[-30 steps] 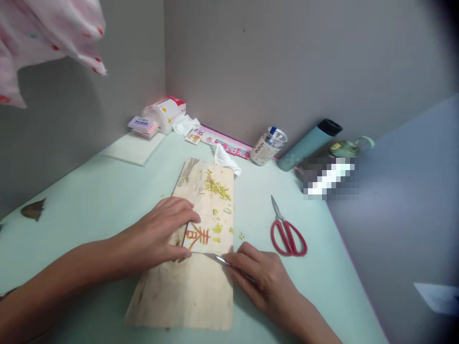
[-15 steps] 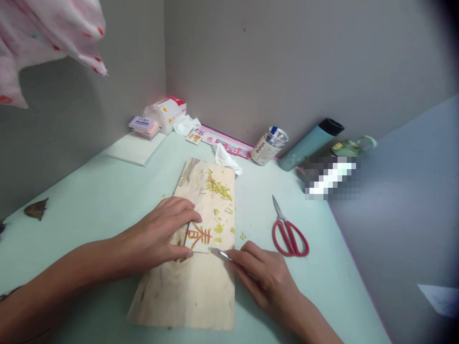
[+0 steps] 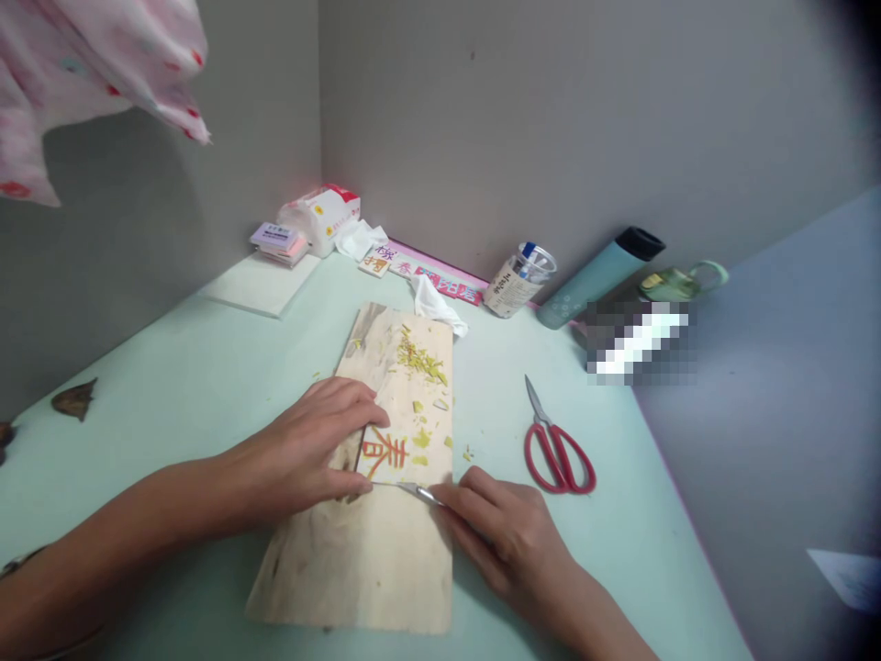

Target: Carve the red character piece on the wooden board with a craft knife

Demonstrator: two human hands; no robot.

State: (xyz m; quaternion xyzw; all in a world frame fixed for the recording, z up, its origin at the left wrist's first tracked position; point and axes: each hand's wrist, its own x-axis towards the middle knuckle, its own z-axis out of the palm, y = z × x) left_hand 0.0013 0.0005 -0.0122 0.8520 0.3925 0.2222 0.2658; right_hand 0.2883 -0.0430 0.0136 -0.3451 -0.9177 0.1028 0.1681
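Note:
A small white tile (image 3: 394, 470) with an orange-red Chinese character lies on a wooden board (image 3: 385, 569). My left hand (image 3: 323, 441) grips the tile's left part between thumb and fingers. Closed around a slim metal craft knife (image 3: 428, 496), my right hand (image 3: 499, 523) rests at the board's right edge. The knife's blade tip is at the tile's near edge, by its right corner. Yellow-green shavings (image 3: 419, 356) lie at the far end of the board, with several flat bits beside the tile.
Red-handled scissors (image 3: 559, 456) lie right of the board. Behind are a crumpled tissue (image 3: 437, 306), lettered tiles (image 3: 447, 286), a clear cup (image 3: 518, 283), a blue tumbler (image 3: 598, 278), a tissue pack (image 3: 322, 216) and a white pad (image 3: 262, 286). Pink cloth hangs upper left.
The knife has shifted slightly left and toward me, its blade now along the tile's near edge. My left hand keeps its hold. The whole view has shifted slightly.

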